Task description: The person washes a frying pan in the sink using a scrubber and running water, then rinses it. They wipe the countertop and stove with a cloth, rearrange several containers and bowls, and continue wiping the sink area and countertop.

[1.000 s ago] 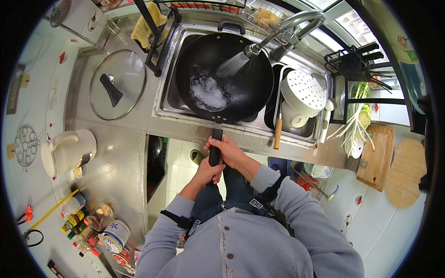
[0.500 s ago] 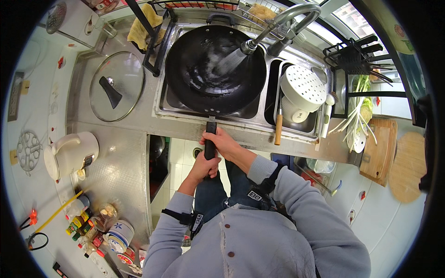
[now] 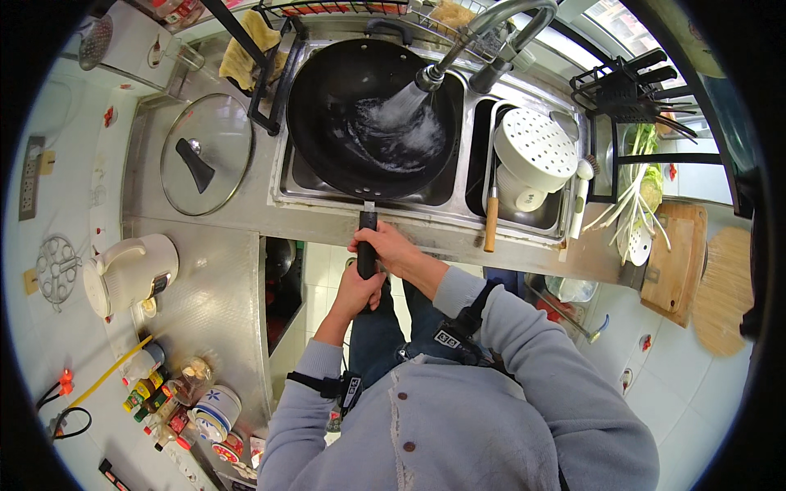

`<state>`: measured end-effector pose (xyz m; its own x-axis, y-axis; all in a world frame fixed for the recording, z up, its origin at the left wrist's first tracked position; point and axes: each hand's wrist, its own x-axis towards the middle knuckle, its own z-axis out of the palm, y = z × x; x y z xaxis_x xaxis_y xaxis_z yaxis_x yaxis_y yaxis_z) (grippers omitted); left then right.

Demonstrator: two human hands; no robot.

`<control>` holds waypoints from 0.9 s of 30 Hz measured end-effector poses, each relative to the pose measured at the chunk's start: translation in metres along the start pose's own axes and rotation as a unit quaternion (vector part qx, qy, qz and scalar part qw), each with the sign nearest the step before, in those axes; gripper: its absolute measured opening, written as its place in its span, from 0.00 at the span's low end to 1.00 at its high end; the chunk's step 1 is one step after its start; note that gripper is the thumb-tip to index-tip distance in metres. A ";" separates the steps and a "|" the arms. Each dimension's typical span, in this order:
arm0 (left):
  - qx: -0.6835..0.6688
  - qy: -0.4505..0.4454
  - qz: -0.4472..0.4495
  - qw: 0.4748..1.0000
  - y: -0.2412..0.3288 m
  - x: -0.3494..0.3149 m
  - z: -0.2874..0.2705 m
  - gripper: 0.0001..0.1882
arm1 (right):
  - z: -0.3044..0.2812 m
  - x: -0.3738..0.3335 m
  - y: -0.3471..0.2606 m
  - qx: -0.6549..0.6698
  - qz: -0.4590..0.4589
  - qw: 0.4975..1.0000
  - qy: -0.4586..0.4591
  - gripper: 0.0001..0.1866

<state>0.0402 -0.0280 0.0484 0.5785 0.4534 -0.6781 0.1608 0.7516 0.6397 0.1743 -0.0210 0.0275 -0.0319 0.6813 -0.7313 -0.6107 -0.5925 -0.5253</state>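
Note:
A large black wok (image 3: pixel 327 123) rests over the left sink basin (image 3: pixel 286 182), its long handle pointing toward me. My left hand (image 3: pixel 358 292) is closed around the lower end of the wok's handle. Higher up on the same handle, nearer the pan, my right hand (image 3: pixel 389 246) grips it too. Water runs from the curved metal faucet (image 3: pixel 477 37) into the wok and swirls over its right half. A small loop handle (image 3: pixel 388 29) shows at the wok's far rim.
A glass lid (image 3: pixel 233 147) lies on the counter at left. In the right basin sit a white perforated strainer (image 3: pixel 536 147), a wooden-handled utensil (image 3: pixel 491 225) and a brush (image 3: pixel 581 200). Scallions (image 3: pixel 634 204) and cutting boards (image 3: pixel 673 262) are farther right. A white kettle (image 3: pixel 131 274) and several bottles stand at left.
The wok has shifted slightly left and up in the picture with both hands on its handle. Water now lands and foams more toward the wok's right side.

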 end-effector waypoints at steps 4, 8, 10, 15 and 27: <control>0.020 0.011 0.002 1.000 0.010 -0.001 -0.005 0.10 | 0.005 0.006 0.001 -0.001 -0.021 1.000 -0.023 0.09; -0.016 -0.008 -0.027 0.999 0.012 0.005 -0.003 0.09 | -0.008 0.014 -0.001 -0.026 -0.004 0.999 -0.025 0.08; -0.043 -0.022 -0.043 0.998 0.007 0.011 0.001 0.09 | -0.024 0.011 -0.011 -0.113 0.009 0.992 -0.052 0.11; -0.061 -0.025 -0.060 0.996 -0.009 0.025 0.003 0.10 | -0.076 -0.023 -0.104 -0.653 -0.150 0.738 -0.082 0.13; -0.020 0.026 -0.049 0.998 -0.022 0.041 -0.004 0.16 | -0.109 0.021 -0.358 -0.739 -0.409 0.452 0.287 0.17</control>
<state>0.0570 -0.0233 0.0051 0.5188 0.4000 -0.7555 0.1827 0.8115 0.5550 0.4786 0.1590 0.1529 0.1964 0.9596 0.2017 0.9764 -0.1726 -0.1295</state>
